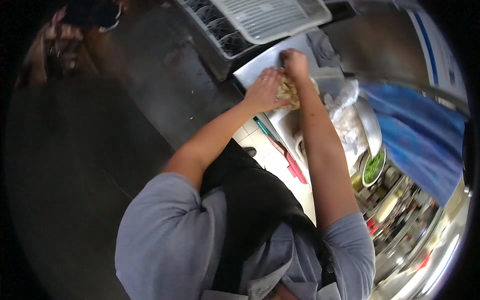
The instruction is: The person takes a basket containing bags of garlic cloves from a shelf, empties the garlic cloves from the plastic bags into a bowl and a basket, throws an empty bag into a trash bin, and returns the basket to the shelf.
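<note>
A lumpy, pale yellow mass of food [288,95] sits on the steel counter [256,68] between my hands; its kind is not clear. My left hand [265,91] rests against its near side, fingers stretched out and thumb spread along the lower edge. At the far side, my right hand [296,65] is closed, with its fingers curled beside something dark. What it grips, if anything, is hidden. My right forearm covers part of the food. Close to the right forearm lies crumpled clear plastic [345,112] next to a large metal bowl [368,125].
A white perforated tray [280,17] lies over a black crate [220,30] beyond the counter. A grey cloth [322,47] is at the back. A teal-handled tool [264,127] and a red one [296,170] are along the near edge. Chopped greens [372,169] fill a bowl.
</note>
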{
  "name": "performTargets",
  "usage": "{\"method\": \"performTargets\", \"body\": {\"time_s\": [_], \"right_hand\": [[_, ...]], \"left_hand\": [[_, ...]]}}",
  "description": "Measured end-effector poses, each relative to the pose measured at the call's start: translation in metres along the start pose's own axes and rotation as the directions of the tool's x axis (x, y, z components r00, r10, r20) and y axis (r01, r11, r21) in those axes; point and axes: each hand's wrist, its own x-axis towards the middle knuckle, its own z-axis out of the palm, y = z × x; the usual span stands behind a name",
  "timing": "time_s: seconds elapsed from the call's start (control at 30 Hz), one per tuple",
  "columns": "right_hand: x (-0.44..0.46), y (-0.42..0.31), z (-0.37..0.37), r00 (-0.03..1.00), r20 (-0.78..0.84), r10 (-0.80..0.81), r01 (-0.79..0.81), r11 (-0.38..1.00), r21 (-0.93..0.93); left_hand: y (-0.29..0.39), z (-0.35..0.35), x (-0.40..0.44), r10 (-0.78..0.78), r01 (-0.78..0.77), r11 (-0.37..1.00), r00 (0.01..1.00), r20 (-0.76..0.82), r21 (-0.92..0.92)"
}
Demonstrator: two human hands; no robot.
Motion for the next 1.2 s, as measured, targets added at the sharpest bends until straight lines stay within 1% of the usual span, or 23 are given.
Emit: {"method": "performTargets", "body": {"time_s": [0.03,0.13,0.2,0.27,0.37,0.43,0.47,0.5,0.57,0.6,0.63,0.67,0.7,0.73,0.8,0.87,0.97,1.03,1.07,1.1,1.13,1.17,1.2], "right_hand": [[0.001,0.0,0.001,0.999,-0.032,0.039,-0.04,0.999,-0.018],[0.007,-0.007,-0.017,0.992,0.073,0.1,-0.091,0.989,-0.119],[0.01,-0.005,-0.033,0.971,0.2,0.133,-0.107,0.985,-0.135],[0.009,-0.009,-0.055,0.969,0.195,0.152,-0.124,0.981,-0.15],[-0.007,-0.037,-0.097,0.921,0.232,0.313,-0.244,0.928,-0.281],[-0.026,-0.033,-0.101,0.892,0.274,0.358,-0.303,0.926,-0.223],[-0.035,-0.039,-0.107,0.907,0.272,0.322,-0.259,0.934,-0.245],[-0.044,-0.05,-0.111,0.921,0.261,0.288,-0.216,0.937,-0.273],[-0.058,-0.063,-0.116,0.93,0.267,0.252,-0.231,0.967,-0.11],[-0.06,-0.068,-0.115,0.924,0.292,0.248,-0.22,0.967,-0.126],[-0.062,-0.064,-0.107,0.918,0.298,0.261,-0.238,0.965,-0.11],[-0.064,-0.062,-0.104,0.925,0.339,0.171,-0.164,0.985,-0.048],[-0.063,-0.064,-0.098,0.914,0.368,0.173,-0.141,0.984,-0.113],[-0.062,-0.057,-0.09,0.889,0.436,0.143,-0.085,0.985,-0.149],[-0.063,-0.046,-0.077,0.864,0.493,0.105,-0.021,0.985,-0.173],[-0.063,-0.05,-0.076,0.852,0.49,0.186,-0.045,0.957,-0.285],[-0.067,-0.058,-0.082,0.846,0.484,0.224,-0.063,0.943,-0.326],[-0.062,-0.027,-0.062,0.853,0.507,0.126,0.132,0.888,-0.441],[-0.061,-0.012,-0.055,0.901,0.413,0.135,0.13,0.823,-0.553],[-0.059,-0.032,-0.071,0.9,0.413,0.139,0.162,0.773,-0.613],[-0.064,-0.018,-0.067,0.969,0.247,0.015,0.122,0.841,-0.527],[-0.073,-0.065,-0.093,0.983,0.18,-0.026,0.097,0.912,-0.398],[-0.079,-0.086,-0.096,0.997,0.075,0.022,0.007,0.929,-0.369]], "left_hand": [[0.0,-0.004,0.0,-0.05,0.051,0.999,0.999,-0.017,0.005],[-0.003,-0.004,-0.003,-0.055,0.056,0.997,0.998,0.014,-0.043],[-0.005,0.002,-0.005,-0.01,0.012,1.0,0.997,-0.083,0.014],[-0.005,0.002,-0.008,-0.052,0.049,0.998,0.993,-0.102,-0.027],[-0.005,0.01,-0.012,-0.092,0.089,0.996,0.983,-0.156,-0.028],[-0.005,0.017,-0.012,-0.105,0.106,0.994,0.983,-0.147,-0.004],[-0.003,0.029,-0.007,-0.198,0.176,0.975,0.966,-0.168,-0.137],[-0.001,0.013,-0.005,-0.231,0.228,0.96,0.973,-0.002,-0.164],[-0.012,0.022,-0.007,-0.116,0.073,0.981,0.963,-0.242,-0.178],[-0.008,0.007,-0.009,-0.273,0.18,0.926,0.927,-0.257,-0.333],[-0.011,0.018,-0.012,-0.325,0.187,0.916,0.865,-0.382,-0.356],[-0.014,0.021,-0.014,-0.341,0.172,0.893,0.862,-0.375,-0.415],[-0.015,0.021,-0.016,-0.354,0.158,0.869,0.859,-0.369,-0.468],[-0.011,0.021,-0.019,-0.348,0.15,0.873,0.858,-0.378,-0.464],[-0.003,0.018,-0.026,-0.104,0.084,0.994,0.928,-0.359,-0.07],[0.007,0.016,-0.024,-0.11,0.114,0.993,0.938,-0.327,-0.008],[0.017,0.016,-0.016,-0.171,0.185,0.982,0.954,-0.246,0.038],[0.021,0.017,-0.013,-0.259,0.26,0.965,0.945,-0.202,-0.02],[0.018,0.024,-0.005,-0.339,0.3,0.927,0.927,-0.162,-0.226],[0.019,0.025,-0.003,-0.386,0.322,0.89,0.909,-0.157,-0.324],[0.03,0.014,-0.008,-0.528,0.425,0.781,0.841,-0.119,-0.458],[0.026,0.018,-0.008,-0.591,0.409,0.721,0.785,-0.187,-0.56],[0.021,0.026,-0.012,-0.63,0.303,0.705,0.683,-0.37,-0.641]]}}
